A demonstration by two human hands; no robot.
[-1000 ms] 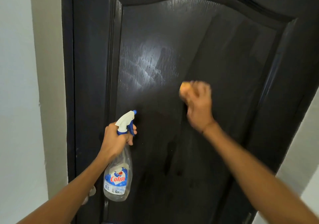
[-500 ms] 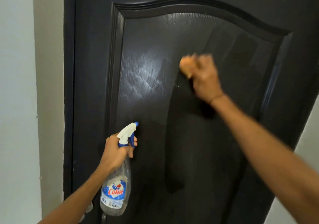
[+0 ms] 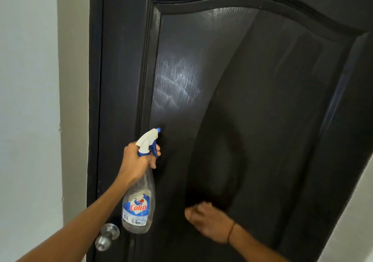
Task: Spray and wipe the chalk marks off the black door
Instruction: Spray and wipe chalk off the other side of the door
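Note:
A black panelled door (image 3: 272, 92) fills the view. Faint whitish smears (image 3: 175, 84) streak the left part of its raised panel. My left hand (image 3: 137, 160) grips the neck of a clear spray bottle (image 3: 139, 207) with a white and blue trigger head, nozzle pointing at the door. My right hand (image 3: 210, 223) is low on the panel, blurred by motion, pressed against the door. A small orange-yellow cloth or sponge (image 3: 188, 213) just shows at its fingertips; most of it is hidden under the hand.
A round metal door knob (image 3: 107, 235) sticks out at the door's left edge, just below the bottle. A pale wall (image 3: 28, 100) and the black door frame (image 3: 94, 80) lie to the left. More pale wall (image 3: 351, 221) shows at the lower right.
My right hand swept up the panel and has now dropped down to its lower part, level with the bottle's base. My left hand keeps holding the bottle in about the same place.

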